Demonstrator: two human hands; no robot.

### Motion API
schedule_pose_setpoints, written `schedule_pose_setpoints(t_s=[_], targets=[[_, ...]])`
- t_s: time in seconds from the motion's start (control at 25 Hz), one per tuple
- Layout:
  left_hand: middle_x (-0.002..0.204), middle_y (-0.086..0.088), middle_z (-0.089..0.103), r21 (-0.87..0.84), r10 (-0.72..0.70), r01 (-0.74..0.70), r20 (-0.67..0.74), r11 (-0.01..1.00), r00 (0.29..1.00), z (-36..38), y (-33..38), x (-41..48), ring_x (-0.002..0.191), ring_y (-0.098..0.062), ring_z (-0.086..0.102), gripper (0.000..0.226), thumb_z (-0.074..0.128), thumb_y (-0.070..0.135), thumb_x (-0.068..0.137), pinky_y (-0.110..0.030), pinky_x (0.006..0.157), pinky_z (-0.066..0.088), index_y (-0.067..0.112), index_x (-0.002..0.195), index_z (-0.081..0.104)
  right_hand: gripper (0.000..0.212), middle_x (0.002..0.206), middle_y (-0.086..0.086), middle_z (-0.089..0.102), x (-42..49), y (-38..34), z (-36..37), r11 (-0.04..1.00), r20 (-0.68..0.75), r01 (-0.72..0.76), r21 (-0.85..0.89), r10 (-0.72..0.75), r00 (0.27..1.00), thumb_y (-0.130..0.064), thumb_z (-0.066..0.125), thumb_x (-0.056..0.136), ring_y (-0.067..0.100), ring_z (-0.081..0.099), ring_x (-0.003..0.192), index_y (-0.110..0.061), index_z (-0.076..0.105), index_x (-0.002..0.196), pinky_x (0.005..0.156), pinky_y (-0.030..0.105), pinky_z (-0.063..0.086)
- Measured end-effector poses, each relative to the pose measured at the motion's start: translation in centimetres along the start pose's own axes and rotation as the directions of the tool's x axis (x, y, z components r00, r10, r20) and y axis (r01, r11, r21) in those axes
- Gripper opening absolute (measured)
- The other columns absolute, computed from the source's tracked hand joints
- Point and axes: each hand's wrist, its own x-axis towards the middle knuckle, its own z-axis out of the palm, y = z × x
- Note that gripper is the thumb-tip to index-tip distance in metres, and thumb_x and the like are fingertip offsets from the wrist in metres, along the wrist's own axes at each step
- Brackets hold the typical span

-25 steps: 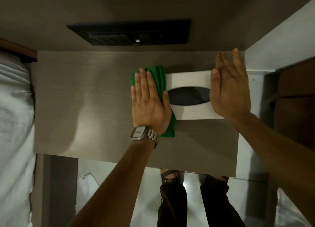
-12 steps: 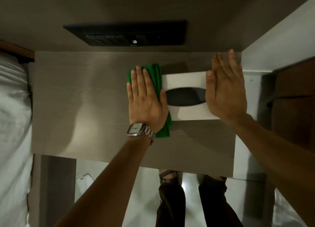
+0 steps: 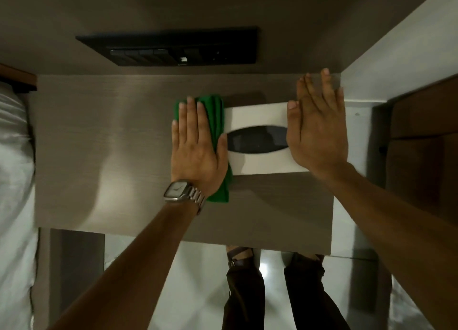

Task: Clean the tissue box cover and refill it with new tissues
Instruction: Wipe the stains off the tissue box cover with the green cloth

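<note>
A white tissue box cover with a dark oval opening lies on the grey wooden table. No tissue shows in the opening. My left hand, with a metal watch on the wrist, lies flat with fingers extended. It presses a folded green cloth against the box's left end. My right hand is flat with fingers straight and rests against the box's right end, covering that end and part of the opening.
A black switch panel is set in the wall behind the table. White bedding lies at the left. A white ledge and dark wooden furniture stand at the right. My legs and a shiny floor show below the table's front edge.
The whole view has drifted slightly to the left. Both hands keep the same places at the two ends of the box, with the cloth still under the left palm.
</note>
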Motion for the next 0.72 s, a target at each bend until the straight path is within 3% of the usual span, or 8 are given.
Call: schedule_pose_setpoints(t_s=[0.08,0.12,0.2,0.32,0.4,0.48,0.6,0.72], targets=[[0.162,-0.020,0.015,0.006,-0.075,0.075,-0.032,0.997,0.997,0.2,2.3,2.7,0.151,-0.032,0.008,0.072,0.025,0.049,0.101,-0.048,0.122,0.005,0.001,0.153,0.016,0.069,0.163,0.011,0.030,0.0,-0.2,0.0,1.000,-0.004,-0.007,-0.030,0.007,1.000,-0.049,0.008,0.106,0.029,0.011,0.155,-0.005,0.032,0.154,0.124,0.053,0.011],[0.161,-0.021,0.020,0.020,-0.046,0.046,-0.037,0.999,0.998,0.3,3.5,3.5,0.150,-0.034,0.011,0.072,0.025,0.050,0.101,-0.048,0.122,0.007,0.000,0.152,0.019,0.069,0.163,0.011,0.030,0.0,-0.2,0.0,0.999,-0.006,-0.010,-0.046,0.010,1.000,-0.048,0.009,0.106,0.030,0.011,0.155,-0.005,0.032,0.153,0.124,0.053,0.011],[0.160,-0.021,0.020,0.061,0.150,-0.149,-0.019,0.987,0.988,0.5,5.1,3.2,0.150,-0.033,0.011,0.071,0.025,0.049,0.101,-0.048,0.122,0.007,0.000,0.153,0.021,0.067,0.163,0.011,0.029,0.1,-0.3,-0.1,0.999,0.001,-0.005,-0.050,0.005,1.000,-0.046,0.010,0.106,0.029,0.010,0.155,-0.004,0.032,0.153,0.124,0.053,0.011],[0.163,-0.016,0.011,0.095,0.441,-0.447,0.080,0.889,0.894,0.8,3.3,-0.2,0.152,-0.027,0.004,0.069,0.026,0.047,0.102,-0.047,0.122,0.007,0.004,0.155,0.014,0.065,0.164,0.011,0.028,0.1,-0.3,-0.3,0.999,0.012,-0.002,-0.039,0.003,1.000,-0.044,0.012,0.106,0.028,0.009,0.155,-0.005,0.031,0.154,0.124,0.053,0.011],[0.164,-0.013,0.006,0.084,0.378,-0.384,0.080,0.920,0.922,0.6,0.8,-1.1,0.152,-0.024,0.000,0.070,0.025,0.048,0.101,-0.044,0.122,0.003,0.006,0.156,0.010,0.064,0.164,0.010,0.028,0.1,-0.1,-0.5,0.999,0.022,-0.011,-0.037,0.012,1.000,-0.044,0.014,0.106,0.028,0.008,0.156,-0.005,0.031,0.154,0.124,0.053,0.010],[0.164,-0.013,0.005,0.050,0.150,-0.151,0.027,0.987,0.988,0.2,0.0,-0.3,0.152,-0.025,0.000,0.072,0.023,0.050,0.101,-0.043,0.122,0.000,0.006,0.156,0.009,0.066,0.164,0.009,0.027,0.0,0.0,-0.4,0.999,0.034,-0.016,-0.039,0.017,0.999,-0.046,0.012,0.106,0.028,0.007,0.156,-0.007,0.031,0.155,0.124,0.053,0.010],[0.163,-0.018,0.012,0.058,-0.079,0.080,-0.022,0.995,0.997,0.3,2.4,2.8,0.151,-0.030,0.005,0.079,0.020,0.057,0.099,-0.046,0.122,0.001,0.002,0.155,0.012,0.068,0.165,0.009,0.026,0.0,-0.4,-0.3,0.994,0.027,-0.015,-0.105,0.018,0.999,-0.050,0.011,0.106,0.028,0.008,0.155,-0.007,0.030,0.155,0.124,0.055,0.010],[0.162,-0.020,0.015,0.101,0.078,-0.078,0.006,0.992,0.997,0.2,4.9,3.5,0.151,-0.032,0.006,0.078,0.020,0.057,0.100,-0.047,0.121,0.002,0.001,0.154,0.014,0.068,0.167,0.010,0.019,0.2,-0.6,-0.4,0.987,0.046,-0.012,-0.161,0.020,0.999,-0.051,0.012,0.106,0.028,0.005,0.156,-0.008,0.024,0.157,0.123,0.056,0.008]])
